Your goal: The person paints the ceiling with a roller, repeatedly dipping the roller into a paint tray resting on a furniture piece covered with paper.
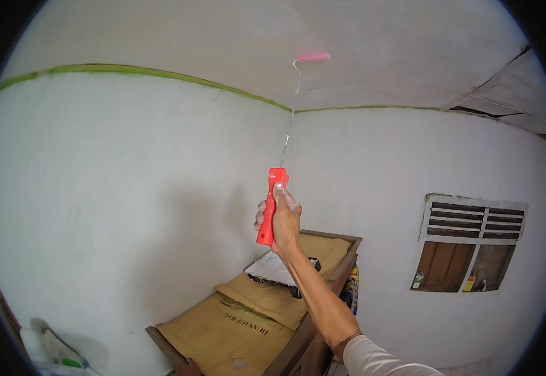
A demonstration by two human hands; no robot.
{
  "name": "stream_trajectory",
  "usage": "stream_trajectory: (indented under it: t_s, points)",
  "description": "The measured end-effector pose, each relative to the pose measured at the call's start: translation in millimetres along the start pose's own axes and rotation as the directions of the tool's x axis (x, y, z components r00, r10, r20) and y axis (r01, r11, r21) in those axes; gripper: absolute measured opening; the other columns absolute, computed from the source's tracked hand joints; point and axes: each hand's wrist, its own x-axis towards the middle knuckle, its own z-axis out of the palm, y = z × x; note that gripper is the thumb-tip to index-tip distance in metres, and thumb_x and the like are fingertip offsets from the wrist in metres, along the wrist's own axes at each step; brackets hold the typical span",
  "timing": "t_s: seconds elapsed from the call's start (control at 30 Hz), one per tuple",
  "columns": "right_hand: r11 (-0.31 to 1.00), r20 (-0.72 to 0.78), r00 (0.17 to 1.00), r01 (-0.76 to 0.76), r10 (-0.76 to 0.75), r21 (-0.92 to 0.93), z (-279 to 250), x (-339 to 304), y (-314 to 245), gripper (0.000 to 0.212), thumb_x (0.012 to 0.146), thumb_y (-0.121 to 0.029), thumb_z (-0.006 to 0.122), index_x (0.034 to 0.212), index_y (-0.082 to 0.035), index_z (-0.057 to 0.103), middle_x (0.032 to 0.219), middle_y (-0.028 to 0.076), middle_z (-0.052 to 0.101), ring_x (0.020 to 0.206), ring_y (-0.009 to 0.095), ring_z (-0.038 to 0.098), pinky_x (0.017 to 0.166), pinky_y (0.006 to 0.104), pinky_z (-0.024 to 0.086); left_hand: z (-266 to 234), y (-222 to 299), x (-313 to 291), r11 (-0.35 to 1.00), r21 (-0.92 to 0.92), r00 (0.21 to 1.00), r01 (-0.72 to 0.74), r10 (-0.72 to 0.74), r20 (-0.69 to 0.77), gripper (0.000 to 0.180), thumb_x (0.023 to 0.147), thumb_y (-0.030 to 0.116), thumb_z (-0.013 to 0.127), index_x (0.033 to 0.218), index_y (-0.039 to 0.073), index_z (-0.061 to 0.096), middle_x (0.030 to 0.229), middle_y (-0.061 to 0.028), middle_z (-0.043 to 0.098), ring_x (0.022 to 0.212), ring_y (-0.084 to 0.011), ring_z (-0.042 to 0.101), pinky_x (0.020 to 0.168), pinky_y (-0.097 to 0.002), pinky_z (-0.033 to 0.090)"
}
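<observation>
My right hand (283, 216) is raised and wrapped round the red handle of a paint roller (276, 203), thumb along its near side. White paint marks the thumb and fingers. A thin metal rod runs up from the handle to the pink roller sleeve (313, 57), which appears to lie against the pale ceiling (222, 37). Below my hand, a paint tray (274, 268) with white paint sits on brown paper (222, 335) covering a wooden piece of furniture. At the lower edge, a small brown shape (190, 368) on the wooden rim may be my left hand's fingers; too little shows.
White walls (97, 188) meet in a corner under a green strip (160, 74). On the right wall is a slatted window (473, 219) with small bottles on its sill. Ceiling panels (505, 100) gape at the upper right. White items (53, 344) stand at lower left.
</observation>
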Motion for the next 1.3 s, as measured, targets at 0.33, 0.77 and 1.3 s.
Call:
stream_trajectory:
  t_s: [0.33, 0.77, 1.3]
  points:
    - [0.989, 0.135, 0.989, -0.032, 0.052, -0.148, 13, -90, 0, 0.026, 0.099, -0.032, 0.045, 0.096, -0.006, 0.049, 0.064, 0.004, 0.051, 0.045, 0.011, 0.049, 0.04, 0.0264, 0.042, -14, 10, -15, 0.997, 0.003, 0.997, -0.075, 0.075, -0.018, 0.083, 0.082, 0.058, 0.053, 0.132, -0.007, 0.04, 0.132, -0.0261, 0.047, 0.116, -0.042, 0.05, 0.097, -0.0472, 0.042]
    - [0.975, 0.123, 0.987, -0.072, 0.1, -0.212, 6, -104, -4, 0.026, 0.099, -0.028, 0.044, 0.105, -0.004, 0.052, 0.058, 0.001, 0.048, 0.045, 0.008, 0.047, 0.041, 0.0251, 0.04, 10, 6, 1, 0.99, 0.05, 0.978, 0.131, -0.121, -0.169, 0.082, 0.081, 0.052, 0.059, 0.129, -0.009, 0.033, 0.115, -0.0287, 0.057, 0.104, -0.0414, 0.059, 0.09, -0.0473, 0.047]
    - [0.928, 0.17, 0.983, 0.002, 0.067, -0.374, -31, -75, 41, 0.031, 0.1, -0.028, 0.044, 0.118, -0.004, 0.049, 0.063, 0.001, 0.049, 0.048, 0.008, 0.048, 0.044, 0.0231, 0.04, 4, 5, -3, 0.999, 0.044, 0.999, -0.003, 0.004, -0.033, 0.087, 0.084, 0.06, 0.05, 0.135, -0.007, 0.032, 0.131, -0.0263, 0.047, 0.114, -0.044, 0.052, 0.094, -0.0499, 0.044]
